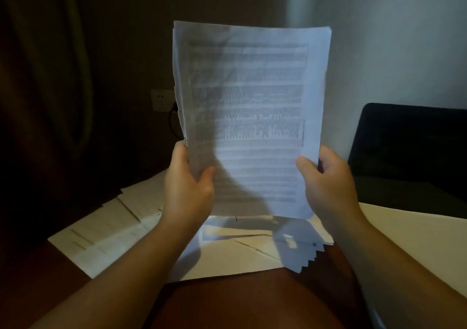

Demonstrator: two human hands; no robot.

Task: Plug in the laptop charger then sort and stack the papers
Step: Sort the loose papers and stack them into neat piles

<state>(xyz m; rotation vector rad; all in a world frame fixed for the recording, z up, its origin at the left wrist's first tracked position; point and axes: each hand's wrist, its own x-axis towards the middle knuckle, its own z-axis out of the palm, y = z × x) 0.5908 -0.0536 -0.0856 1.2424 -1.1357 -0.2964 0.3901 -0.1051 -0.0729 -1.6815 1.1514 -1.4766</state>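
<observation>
White stack of papers (249,116) standing upright above the tabletop (227,303), left hand (188,184) and right hand (326,184) gripping its sides (fingers clamped on the edges), more loose sheets (106,232) lying below, black laptop (409,146) sitting right

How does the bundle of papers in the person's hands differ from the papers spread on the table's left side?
The held bundle stands upright, squared together, gripped by the left hand and right hand. The spread papers lie flat, fanned loosely and untouched. Both are white printed sheets.
</observation>
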